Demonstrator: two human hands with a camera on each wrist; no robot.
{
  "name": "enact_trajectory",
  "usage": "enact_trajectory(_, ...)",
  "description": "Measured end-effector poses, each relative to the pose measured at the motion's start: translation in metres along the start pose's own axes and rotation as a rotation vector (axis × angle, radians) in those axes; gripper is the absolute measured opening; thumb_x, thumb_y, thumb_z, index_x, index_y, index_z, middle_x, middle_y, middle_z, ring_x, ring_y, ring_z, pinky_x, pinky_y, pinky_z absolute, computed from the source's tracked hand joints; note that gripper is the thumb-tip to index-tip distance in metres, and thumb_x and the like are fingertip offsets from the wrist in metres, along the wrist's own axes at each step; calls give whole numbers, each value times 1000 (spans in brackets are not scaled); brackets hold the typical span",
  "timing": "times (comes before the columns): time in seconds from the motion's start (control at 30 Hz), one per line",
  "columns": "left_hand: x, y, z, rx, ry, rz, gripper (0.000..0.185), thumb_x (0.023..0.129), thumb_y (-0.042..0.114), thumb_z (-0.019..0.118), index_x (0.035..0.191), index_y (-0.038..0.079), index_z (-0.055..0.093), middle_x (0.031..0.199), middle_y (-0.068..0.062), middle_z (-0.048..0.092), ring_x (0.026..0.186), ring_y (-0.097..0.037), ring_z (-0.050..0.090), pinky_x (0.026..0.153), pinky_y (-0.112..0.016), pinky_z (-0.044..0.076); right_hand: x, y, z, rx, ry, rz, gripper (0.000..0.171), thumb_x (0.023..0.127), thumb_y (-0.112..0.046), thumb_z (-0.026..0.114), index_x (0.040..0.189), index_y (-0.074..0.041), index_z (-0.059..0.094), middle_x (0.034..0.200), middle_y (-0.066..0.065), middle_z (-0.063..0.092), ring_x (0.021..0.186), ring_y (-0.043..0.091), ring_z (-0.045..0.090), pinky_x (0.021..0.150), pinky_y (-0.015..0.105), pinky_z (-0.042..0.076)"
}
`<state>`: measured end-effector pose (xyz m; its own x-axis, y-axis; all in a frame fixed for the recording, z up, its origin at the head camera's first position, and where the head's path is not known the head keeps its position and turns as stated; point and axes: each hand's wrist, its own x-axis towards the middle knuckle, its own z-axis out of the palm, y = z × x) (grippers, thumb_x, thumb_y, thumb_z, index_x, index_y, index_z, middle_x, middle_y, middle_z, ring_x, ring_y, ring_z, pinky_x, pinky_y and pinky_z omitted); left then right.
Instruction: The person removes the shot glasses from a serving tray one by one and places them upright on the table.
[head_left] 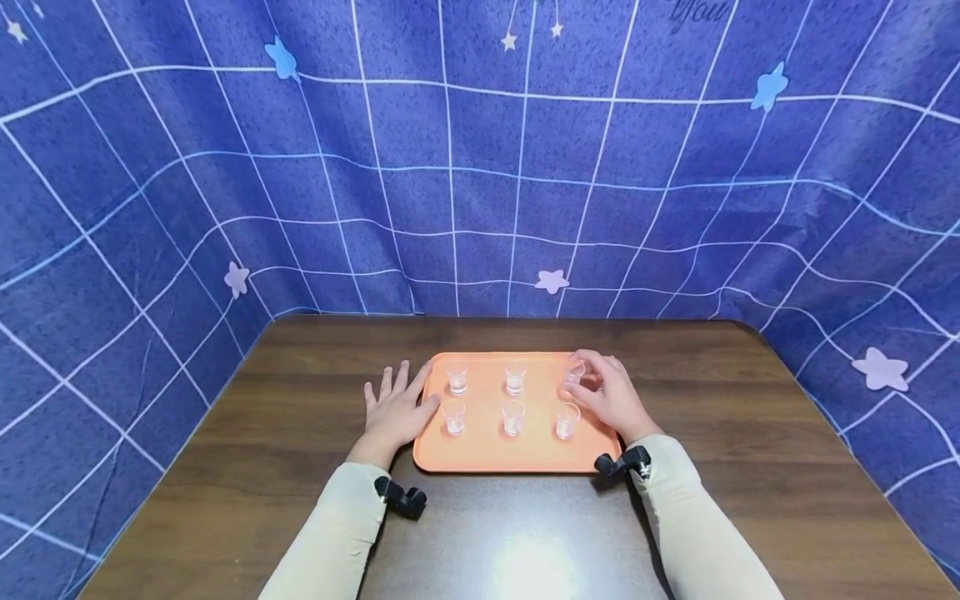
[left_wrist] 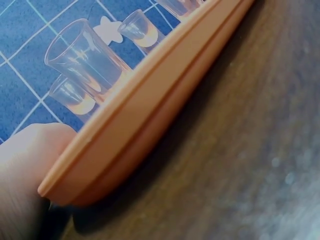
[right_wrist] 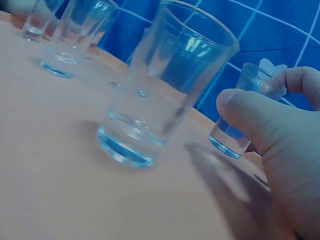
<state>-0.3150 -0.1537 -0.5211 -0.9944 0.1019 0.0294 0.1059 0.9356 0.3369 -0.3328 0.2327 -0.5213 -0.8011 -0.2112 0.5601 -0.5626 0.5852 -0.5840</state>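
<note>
An orange tray on the table bears several small clear shot glasses in two rows. My right hand pinches the far-right shot glass between thumb and fingers. Whether that glass touches the tray is hard to tell. Nearer the right wrist camera, another shot glass stands upright on the tray. My left hand lies at the tray's left edge with fingers spread, the thumb side against the rim. In the left wrist view, the tray's side wall hides the lower parts of the glasses.
The brown wooden table extends around the tray on all sides. Behind it hangs a blue curtain with white grid lines and stars. Black wrist cameras sit on both forearms.
</note>
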Motion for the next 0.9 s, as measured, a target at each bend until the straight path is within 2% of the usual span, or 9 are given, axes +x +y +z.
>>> enact_trajectory(0.2, 0, -1, 0, 4, -1, -4, 69, 101, 57, 39, 163, 33, 20, 169, -15, 12, 154, -44, 0, 114, -71, -8, 0, 5, -9, -12, 63, -12, 47, 79, -17, 86, 121, -12, 65, 91, 4, 69, 88, 27, 55, 80, 37, 38)
enact_trajectory(0.47, 0, -1, 0, 1, -7, -3, 69, 101, 57, 40, 163, 33, 20, 169, -16, 12, 154, -44, 0, 114, -71, -7, -3, 15, -19, 19, 100, 1, 47, 78, -13, 87, 119, -9, 65, 92, 5, 74, 95, 28, 61, 88, 39, 41)
enact_trajectory(0.9, 0, -2, 0, -2, -1, 1, 70, 100, 57, 41, 163, 32, 21, 168, -16, 13, 154, -44, 1, 114, -71, -8, -13, 24, -38, 10, 134, 105, 48, 78, -12, 87, 119, -9, 64, 90, 9, 69, 91, 26, 61, 84, 39, 42)
